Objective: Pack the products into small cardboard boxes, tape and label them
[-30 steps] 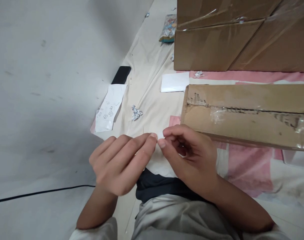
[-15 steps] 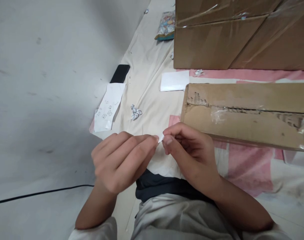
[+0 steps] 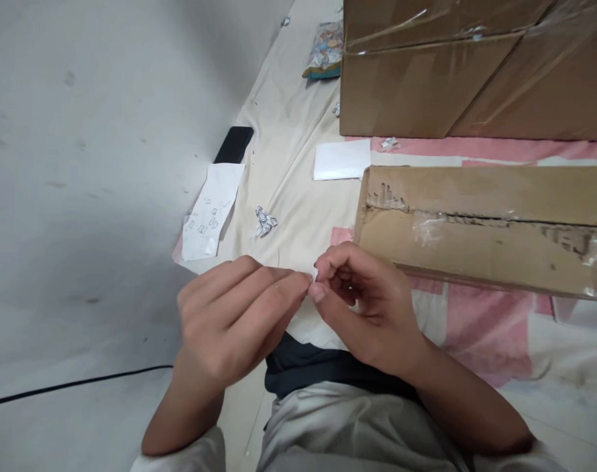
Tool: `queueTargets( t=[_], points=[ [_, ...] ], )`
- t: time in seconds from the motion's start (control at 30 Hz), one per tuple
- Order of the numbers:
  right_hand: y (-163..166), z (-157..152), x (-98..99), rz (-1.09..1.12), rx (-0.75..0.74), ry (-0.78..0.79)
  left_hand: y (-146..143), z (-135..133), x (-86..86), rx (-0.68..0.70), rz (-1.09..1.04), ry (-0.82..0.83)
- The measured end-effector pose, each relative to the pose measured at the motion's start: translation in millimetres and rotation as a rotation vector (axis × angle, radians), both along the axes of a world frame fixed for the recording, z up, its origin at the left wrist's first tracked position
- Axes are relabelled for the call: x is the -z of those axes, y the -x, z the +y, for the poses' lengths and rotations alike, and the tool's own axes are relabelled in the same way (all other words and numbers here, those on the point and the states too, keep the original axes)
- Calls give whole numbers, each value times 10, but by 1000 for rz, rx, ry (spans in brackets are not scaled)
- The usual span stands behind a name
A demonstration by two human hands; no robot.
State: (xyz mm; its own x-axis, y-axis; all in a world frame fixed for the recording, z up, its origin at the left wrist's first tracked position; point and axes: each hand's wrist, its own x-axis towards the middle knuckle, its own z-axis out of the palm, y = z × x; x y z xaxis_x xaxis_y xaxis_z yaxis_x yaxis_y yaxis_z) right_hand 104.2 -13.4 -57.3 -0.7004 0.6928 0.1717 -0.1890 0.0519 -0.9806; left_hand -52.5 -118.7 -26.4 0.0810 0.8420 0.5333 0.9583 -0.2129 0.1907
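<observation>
My left hand (image 3: 244,314) is closed in a pinch at the middle of the view, knuckles up. Between its fingertips is a small folded piece of white paper (image 3: 314,278), almost wholly hidden, with only a sliver showing. Close against it on the right is my right hand (image 3: 369,305), its fingers curled and its thumb and forefinger a little apart. The right thumb tip is right by the left fingertips. Beyond the hands, a small pile of folded paper pieces (image 3: 265,221) lies on the cream cloth (image 3: 293,203).
A white paper sheet (image 3: 343,159) lies ahead. Left of the pile are a marked paper strip (image 3: 214,210) and a black phone (image 3: 234,145) by the wall. Two cardboard boxes, one large (image 3: 426,78) and one long (image 3: 475,242), stand right. A printed packet (image 3: 324,51) lies behind.
The right thumb and forefinger have parted and moved slightly left, off their pinch on the paper. Less of the paper shows now. The left hand has hardly moved.
</observation>
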Motion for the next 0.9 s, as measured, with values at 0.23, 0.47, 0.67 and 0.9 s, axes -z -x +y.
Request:
queueTargets(
  t=[0.23, 0.47, 0.67, 0.9],
  points=[
    [13, 10, 12, 17, 77, -202, -28, -17, -70, -16, 62, -11],
    [17, 15, 9, 40, 109, -298, -46, -30, -66, -30, 97, -15],
    [16, 23, 25, 50, 90, -312, -84, -14, -41, -38, 10, -27],
    [12, -7, 39, 86, 63, -271, -113, -12, -87, -56, -73, 11]
  ],
)
